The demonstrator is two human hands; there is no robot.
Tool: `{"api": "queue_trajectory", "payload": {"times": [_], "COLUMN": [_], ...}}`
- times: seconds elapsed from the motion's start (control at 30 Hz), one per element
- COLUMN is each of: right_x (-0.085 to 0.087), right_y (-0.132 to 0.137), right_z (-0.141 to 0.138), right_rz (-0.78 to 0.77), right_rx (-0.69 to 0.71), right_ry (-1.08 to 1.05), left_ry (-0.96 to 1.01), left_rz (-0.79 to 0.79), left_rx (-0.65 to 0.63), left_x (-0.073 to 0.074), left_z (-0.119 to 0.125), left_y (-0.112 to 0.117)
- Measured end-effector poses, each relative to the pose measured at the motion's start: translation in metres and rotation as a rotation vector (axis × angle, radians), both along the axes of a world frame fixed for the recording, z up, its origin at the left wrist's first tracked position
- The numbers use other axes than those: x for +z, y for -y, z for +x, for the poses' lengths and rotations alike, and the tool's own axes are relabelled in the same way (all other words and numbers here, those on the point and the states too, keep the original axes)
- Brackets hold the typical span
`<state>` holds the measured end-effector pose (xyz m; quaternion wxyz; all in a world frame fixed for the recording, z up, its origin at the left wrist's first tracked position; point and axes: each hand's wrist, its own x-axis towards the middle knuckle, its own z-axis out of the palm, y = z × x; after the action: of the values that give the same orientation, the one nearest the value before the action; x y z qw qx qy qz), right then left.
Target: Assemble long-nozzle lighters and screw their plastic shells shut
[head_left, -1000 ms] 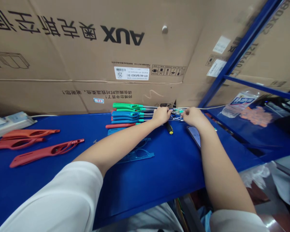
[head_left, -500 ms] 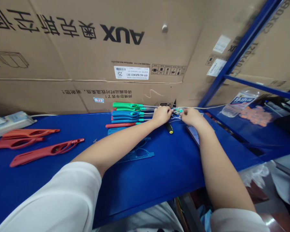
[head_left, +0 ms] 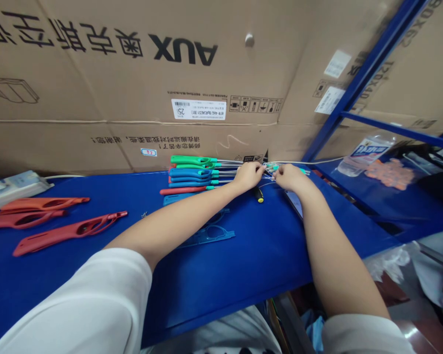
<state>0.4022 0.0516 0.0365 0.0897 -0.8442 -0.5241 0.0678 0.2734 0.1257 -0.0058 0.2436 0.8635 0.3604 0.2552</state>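
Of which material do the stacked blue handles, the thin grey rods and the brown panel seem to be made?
The stacked blue handles look like moulded plastic with a satin finish: even colour, soft highlights. The thin rods are probably metal, smooth: grey with a slight shine, though which metal is unclear. The brown panel looks like matte cardboard, given its creases and printing.

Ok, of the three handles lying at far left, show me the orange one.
The rearmost one is the orange handle; both red handles lie nearer the person.
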Motion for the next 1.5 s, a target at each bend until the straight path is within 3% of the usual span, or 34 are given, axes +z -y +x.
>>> {"api": "queue_trajectory", "payload": {"times": [0.6, 0.83, 0.97, 1.1, 1.3, 1.4, 1.5], "right_x": [0.0, 0.006, 0.012, 0.015, 0.011, 0.01, 0.008], "right_y": [0.0, 0.004, 0.009, 0.018, 0.037, 0.044, 0.05], "right_z": [-0.003, -0.009, -0.017, -0.03, -0.061, -0.08, -0.094], "right_rz": [0.1, 0.183, 0.22, 0.213, 0.058, -0.014, -0.071], "right_rx": [0.095, 0.121, 0.265, 0.452, 0.849, 0.931, 1.056], "right_ry": [-0.03, -0.146, -0.274, -0.405, -0.746, -0.685, -0.556], "left_ry": [0.029, 0.149, 0.19, 0.162, 0.174, 0.157, 0.046], "left_rz": [0.02, 0.054, 0.022, -0.048, -0.209, -0.279, -0.165], "left_rx": [-0.064, -0.041, -0.068, -0.106, -0.068, 0.01, 0.01], "left_x": [-0.007, 0.001, 0.013, 0.021, 0.024, 0.021, 0.017], "left_z": [-0.003, -0.019, -0.054, -0.11, -0.197, -0.228, -0.247], "left_y": [-0.005, -0.003, 0.003, 0.019, 0.07, 0.1, 0.123]}}
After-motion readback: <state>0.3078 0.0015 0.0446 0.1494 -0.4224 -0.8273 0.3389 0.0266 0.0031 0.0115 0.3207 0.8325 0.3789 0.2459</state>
